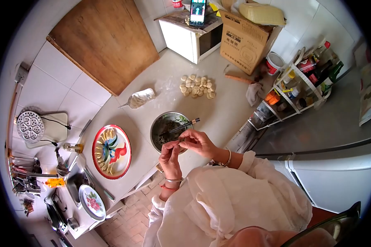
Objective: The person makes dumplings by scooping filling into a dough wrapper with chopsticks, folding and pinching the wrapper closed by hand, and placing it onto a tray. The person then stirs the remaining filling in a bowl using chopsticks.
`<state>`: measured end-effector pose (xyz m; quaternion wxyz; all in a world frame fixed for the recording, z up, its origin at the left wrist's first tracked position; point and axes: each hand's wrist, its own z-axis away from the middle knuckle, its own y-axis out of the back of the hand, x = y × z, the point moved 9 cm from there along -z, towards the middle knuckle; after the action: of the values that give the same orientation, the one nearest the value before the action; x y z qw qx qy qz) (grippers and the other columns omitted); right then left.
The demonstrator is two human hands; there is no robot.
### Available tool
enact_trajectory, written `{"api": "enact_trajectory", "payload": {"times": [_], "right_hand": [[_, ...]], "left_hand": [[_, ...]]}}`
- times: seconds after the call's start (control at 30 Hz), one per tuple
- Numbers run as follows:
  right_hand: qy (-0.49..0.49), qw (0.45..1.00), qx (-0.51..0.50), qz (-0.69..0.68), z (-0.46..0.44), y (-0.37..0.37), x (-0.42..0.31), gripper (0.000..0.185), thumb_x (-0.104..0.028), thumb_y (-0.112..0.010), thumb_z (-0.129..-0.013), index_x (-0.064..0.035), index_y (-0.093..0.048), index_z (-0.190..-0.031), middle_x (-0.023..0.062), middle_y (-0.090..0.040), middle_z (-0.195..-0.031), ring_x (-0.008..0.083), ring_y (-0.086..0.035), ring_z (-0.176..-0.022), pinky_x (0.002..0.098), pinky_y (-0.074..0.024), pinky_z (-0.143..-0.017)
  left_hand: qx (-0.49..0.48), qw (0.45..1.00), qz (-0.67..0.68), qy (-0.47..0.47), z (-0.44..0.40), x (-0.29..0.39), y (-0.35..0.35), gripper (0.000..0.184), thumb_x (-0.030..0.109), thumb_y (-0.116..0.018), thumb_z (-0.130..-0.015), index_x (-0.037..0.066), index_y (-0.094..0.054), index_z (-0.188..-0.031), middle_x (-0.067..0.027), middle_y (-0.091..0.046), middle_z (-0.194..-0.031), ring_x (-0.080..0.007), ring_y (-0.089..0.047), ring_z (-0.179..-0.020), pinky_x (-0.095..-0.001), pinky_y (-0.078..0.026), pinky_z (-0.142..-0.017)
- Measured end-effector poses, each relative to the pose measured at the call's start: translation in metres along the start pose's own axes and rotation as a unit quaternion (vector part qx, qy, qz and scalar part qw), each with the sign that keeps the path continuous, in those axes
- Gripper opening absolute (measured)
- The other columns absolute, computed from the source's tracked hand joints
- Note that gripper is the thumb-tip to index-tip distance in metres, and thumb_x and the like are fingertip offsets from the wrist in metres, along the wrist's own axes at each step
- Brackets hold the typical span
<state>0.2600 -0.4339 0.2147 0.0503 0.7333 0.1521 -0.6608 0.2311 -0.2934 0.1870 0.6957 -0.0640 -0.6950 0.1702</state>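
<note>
Both hands meet over the near rim of a metal bowl [156, 143], which holds dark green filling with chopsticks [185, 126] resting across it. My left hand [170, 159] and my right hand [198, 143] pinch a small dumpling [180, 142] between their fingertips; the fingers hide most of it. Left of the bowl, a red-rimmed oval tray [125, 162] carries rows of folded dumplings [98, 149] along its left side. Beyond the bowl, several small pale dough pieces [197, 86] lie grouped on the counter.
A flour scoop [141, 99] lies on the floured counter [165, 68]. Against the wall leans a wooden board [105, 45]. A cardboard box [244, 43], a white appliance [181, 39] and a phone [198, 12] stand at the back. On the right are a bottle rack [301, 84] and a fridge [334, 173].
</note>
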Motion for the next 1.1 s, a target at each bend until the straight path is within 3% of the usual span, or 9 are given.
{"api": "enact_trajectory", "payload": {"times": [0.2, 0.33, 0.4, 0.53, 0.63, 0.83, 0.93, 1.0, 1.1], "right_hand": [[0.079, 0.99, 0.029, 0.11, -0.004, 0.002, 0.004, 0.011, -0.013, -0.069, -0.09, -0.0026, -0.066, -0.09, -0.0035, -0.061, -0.076, 0.0084, -0.055, -0.068, 0.0245, -0.0467, -0.062], [-0.155, 0.971, 0.08, -0.164, -0.005, 0.008, 0.026, 0.011, -0.015, -0.064, -0.093, -0.0052, -0.067, -0.09, -0.0024, -0.061, -0.079, 0.0025, -0.045, -0.059, 0.0204, -0.0373, -0.051], [-0.138, 0.943, 0.058, -0.296, -0.007, 0.003, 0.031, 0.009, -0.015, -0.061, -0.096, -0.0079, -0.066, -0.092, -0.0026, -0.059, -0.078, 0.0007, -0.038, -0.054, 0.0191, -0.0302, -0.048], [-0.152, 0.907, 0.03, -0.391, -0.003, -0.011, 0.045, 0.009, -0.017, -0.06, -0.097, -0.009, -0.065, -0.096, -0.0045, -0.055, -0.072, 0.0022, -0.037, -0.052, 0.0188, -0.0297, -0.047], [-0.158, 0.904, 0.02, -0.396, -0.002, -0.017, 0.044, 0.01, -0.018, -0.061, -0.097, -0.0089, -0.065, -0.096, -0.0051, -0.053, -0.071, 0.0025, -0.036, -0.052, 0.0196, -0.0301, -0.047], [-0.164, 0.936, 0.029, -0.311, 0.001, -0.015, 0.046, 0.011, -0.018, -0.062, -0.096, -0.0078, -0.065, -0.096, -0.0044, -0.058, -0.076, 0.0017, -0.041, -0.055, 0.0189, -0.0323, -0.049], [-0.141, 0.977, 0.054, -0.149, 0.004, -0.006, 0.036, 0.01, -0.014, -0.063, -0.095, -0.0054, -0.066, -0.098, -0.0026, -0.063, -0.084, 0.0013, -0.047, -0.063, 0.0178, -0.0361, -0.053], [-0.081, 0.995, 0.04, -0.049, -0.002, -0.001, 0.022, 0.008, -0.008, -0.066, -0.091, -0.0013, -0.067, -0.095, 0.0004, -0.067, -0.09, 0.0051, -0.057, -0.077, 0.0217, -0.0473, -0.065], [0.029, 0.999, -0.013, 0.044, -0.009, -0.003, 0.0, 0.007, -0.006, -0.068, -0.089, -0.0006, -0.066, -0.092, 0.0033, -0.067, -0.087, 0.0084, -0.061, -0.078, 0.0258, -0.0495, -0.067]], "left_hand": [[0.01, 0.998, -0.065, -0.011, -0.003, 0.019, -0.005, 0.02, 0.012, -0.056, -0.097, 0.0, -0.06, -0.113, -0.0066, -0.064, -0.106, -0.0139, -0.06, -0.099, -0.0281, -0.049, -0.088], [-0.053, 0.98, 0.184, 0.047, -0.005, 0.015, -0.014, 0.053, 0.044, -0.038, -0.103, -0.001, -0.051, -0.128, -0.0134, -0.056, -0.127, -0.0216, -0.051, -0.119, -0.0389, -0.039, -0.104], [-0.093, 0.967, 0.229, 0.064, -0.006, 0.017, -0.025, 0.062, 0.05, -0.034, -0.102, -0.002, -0.045, -0.135, -0.0166, -0.052, -0.134, -0.0257, -0.047, -0.127, -0.042, -0.033, -0.111], [-0.107, 0.978, 0.175, 0.038, 0.001, 0.015, -0.036, 0.064, 0.051, -0.034, -0.102, 0.0, -0.042, -0.14, -0.0175, -0.045, -0.143, -0.0256, -0.042, -0.133, -0.0412, -0.028, -0.114], [-0.15, 0.981, 0.125, -0.003, 0.003, 0.025, -0.041, 0.057, 0.043, -0.043, -0.102, 0.001, -0.041, -0.14, -0.0134, -0.044, -0.144, -0.0231, -0.04, -0.134, -0.0387, -0.028, -0.113], [-0.113, 0.993, 0.044, -0.005, 0.001, 0.024, -0.035, 0.046, 0.033, -0.042, -0.104, -0.002, -0.048, -0.134, -0.0123, -0.054, -0.133, -0.0213, -0.05, -0.123, -0.0347, -0.04, -0.105], [-0.083, 0.994, 0.063, 0.044, 0.004, 0.014, -0.029, 0.042, 0.025, -0.038, -0.106, -0.004, -0.048, -0.134, -0.0137, -0.054, -0.133, -0.0204, -0.052, -0.12, -0.0335, -0.044, -0.103], [-0.073, 0.994, 0.033, 0.081, 0.006, 0.013, -0.027, 0.04, 0.02, -0.037, -0.106, -0.006, -0.048, -0.134, -0.0141, -0.053, -0.134, -0.0216, -0.052, -0.121, -0.0345, -0.044, -0.104], [-0.079, 0.994, 0.015, 0.074, 0.006, 0.005, -0.023, 0.039, 0.018, -0.039, -0.105, -0.007, -0.049, -0.134, -0.0144, -0.055, -0.131, -0.0219, -0.055, -0.118, -0.0354, -0.046, -0.103]]}}
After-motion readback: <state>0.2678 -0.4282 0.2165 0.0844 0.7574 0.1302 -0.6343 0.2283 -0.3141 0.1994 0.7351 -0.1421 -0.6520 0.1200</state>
